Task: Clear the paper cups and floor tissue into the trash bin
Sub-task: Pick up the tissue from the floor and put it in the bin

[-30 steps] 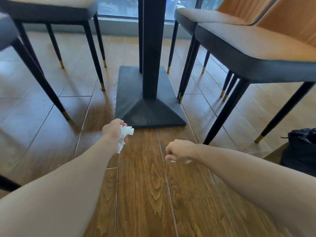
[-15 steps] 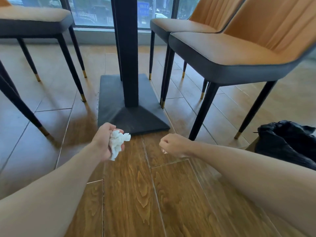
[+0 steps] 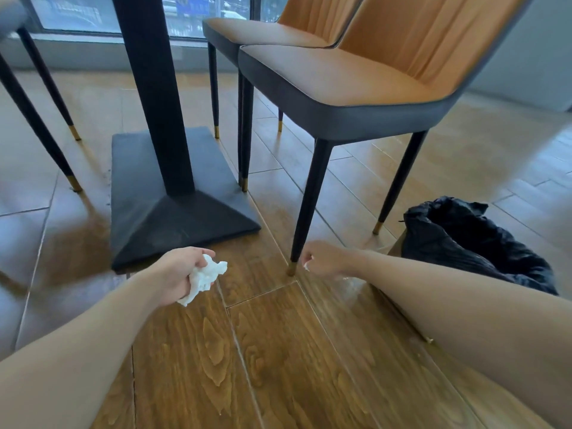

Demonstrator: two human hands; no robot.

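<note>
My left hand (image 3: 176, 272) grips a crumpled white tissue (image 3: 202, 278) just above the wooden floor, in front of the table base. My right hand (image 3: 323, 258) is closed in a fist beside a chair leg, with a small white scrap showing at its fingers; what it holds is unclear. The trash bin (image 3: 476, 243), lined with a black bag, stands on the floor at the right, behind my right forearm. No paper cups are in view.
A black table post on a square base (image 3: 173, 218) rises ahead of my left hand. Two orange chairs with dark legs (image 3: 309, 199) stand at the centre right. More chair legs (image 3: 37, 119) stand at the left. Windows run along the back.
The view has swung right, bringing more of the trash bin into sight. Both hands have shifted right with it, the left still holding the tissue and the right still closed.
</note>
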